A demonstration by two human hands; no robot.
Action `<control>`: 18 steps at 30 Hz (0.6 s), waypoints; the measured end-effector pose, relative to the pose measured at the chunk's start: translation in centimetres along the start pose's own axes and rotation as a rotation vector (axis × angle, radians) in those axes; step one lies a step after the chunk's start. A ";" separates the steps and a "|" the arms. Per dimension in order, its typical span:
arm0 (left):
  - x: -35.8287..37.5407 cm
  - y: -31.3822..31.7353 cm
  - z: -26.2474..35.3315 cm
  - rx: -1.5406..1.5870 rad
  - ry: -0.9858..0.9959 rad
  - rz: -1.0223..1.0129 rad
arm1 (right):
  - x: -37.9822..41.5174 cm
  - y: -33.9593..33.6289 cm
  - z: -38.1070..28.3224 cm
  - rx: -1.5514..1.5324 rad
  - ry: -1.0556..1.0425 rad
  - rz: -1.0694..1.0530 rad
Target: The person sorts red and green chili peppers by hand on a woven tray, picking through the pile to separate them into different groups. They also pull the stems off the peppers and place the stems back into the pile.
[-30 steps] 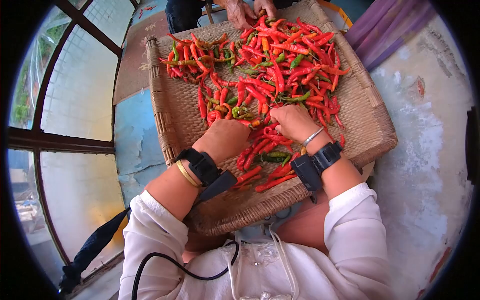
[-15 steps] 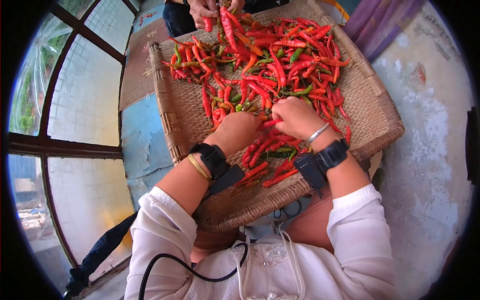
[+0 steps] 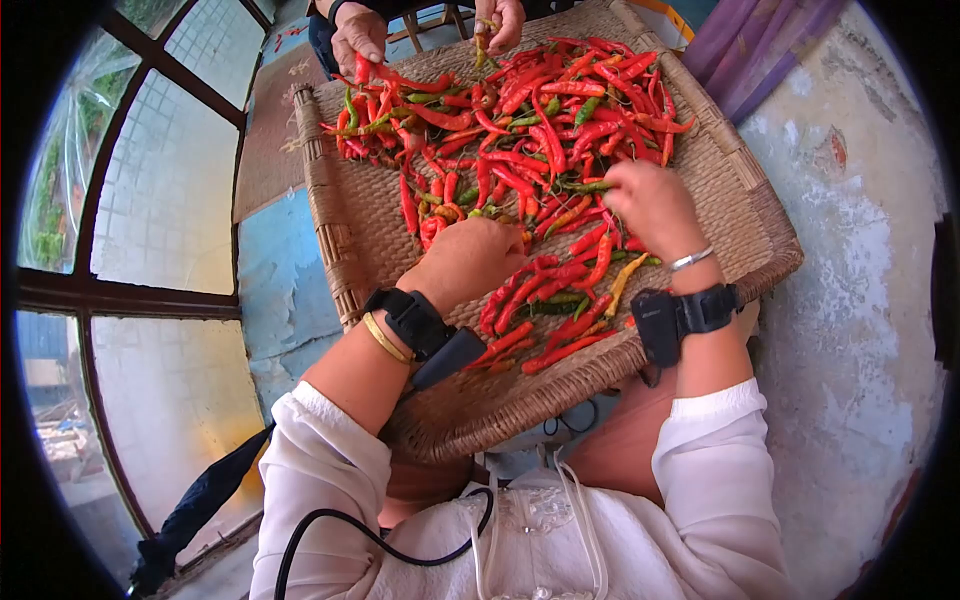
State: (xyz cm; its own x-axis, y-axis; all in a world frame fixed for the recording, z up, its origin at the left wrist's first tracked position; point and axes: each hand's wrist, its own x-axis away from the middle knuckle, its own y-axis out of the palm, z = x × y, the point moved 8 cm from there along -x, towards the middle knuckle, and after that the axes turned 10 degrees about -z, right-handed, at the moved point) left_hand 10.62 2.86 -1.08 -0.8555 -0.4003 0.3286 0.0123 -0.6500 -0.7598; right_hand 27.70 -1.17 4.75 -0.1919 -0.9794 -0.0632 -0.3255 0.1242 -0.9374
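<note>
Pretty crowded setup here, lots of red

So the surface is a squarish tan woven tray (image 3: 730, 225), with a dark-framed frosted window (image 3: 165, 195) at 9 o'clock, patchy pale plaster (image 3: 830, 290) at 3 and purple cloth (image 3: 755, 50) at 1. Glossy red chilies (image 3: 600, 132) heap up at 12, smaller batch at 6. A co-worker's hands (image 3: 358, 32) crowd in at 11, pinching chilies. Wearer's left hand (image 3: 465, 262), 8 o'clock: fingertips hidden, can't tell. Right hand (image 3: 655, 207), 3 o'clock: fingers bunched at a slim green chili's (image 3: 586, 186) end, can't tell if gripped. Thick braided rim; weave shows at 4 and 7.
</note>
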 end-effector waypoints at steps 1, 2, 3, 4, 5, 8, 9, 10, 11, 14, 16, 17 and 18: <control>0.1 -0.1 0.2 -0.013 0.011 0.009 | 0.7 3.3 0.1 -0.022 0.071 -0.429; 0.2 -0.3 0.4 -0.026 0.021 0.016 | 1.3 3.7 0.2 -0.025 0.072 -0.429; 0.2 -0.4 0.6 -0.027 0.020 0.013 | 1.9 4.9 0.2 0.054 0.013 -0.484; 0.3 -0.6 0.9 -0.041 0.029 0.009 | 2.4 6.1 0.3 0.134 -0.047 -0.539; 0.4 -0.7 1.1 -0.056 0.039 0.005 | 2.4 7.0 1.1 0.132 -0.046 -0.542; 0.4 -0.5 1.1 -0.053 0.005 -0.038 | 2.0 8.4 1.5 0.011 -0.135 -0.551; 0.4 -0.3 1.0 -0.054 0.006 -0.036 | 1.9 8.8 1.3 0.017 -0.107 -0.656; 0.3 -0.1 1.1 -0.049 0.040 -0.015 | 2.0 9.3 1.3 0.023 -0.078 -0.761; 0.3 -0.1 1.2 -0.045 0.075 0.006 | 1.9 9.2 1.2 0.023 -0.078 -0.758; 0.2 -0.4 2.6 -0.009 0.212 0.077 | 1.2 6.8 -0.6 -0.091 -0.185 -0.514; 0.0 -0.3 2.8 0.139 0.245 0.069 | 0.9 4.9 -2.8 -0.503 -0.082 -0.547; 0.0 -0.3 2.9 0.284 0.281 0.055 | 0.8 4.6 -3.5 -0.504 -0.082 -0.548; 0.1 -0.5 3.2 0.283 0.282 0.052 | 0.7 4.4 -4.3 -0.614 -0.100 -0.563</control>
State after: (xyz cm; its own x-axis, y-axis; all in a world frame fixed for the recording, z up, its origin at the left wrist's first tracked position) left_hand 12.20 1.12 1.09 -0.9580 -0.2699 0.0970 0.1678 -0.8018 -0.5736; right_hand 22.15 -0.62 2.04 0.2234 -0.9270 0.3013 -0.7998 -0.3511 -0.4870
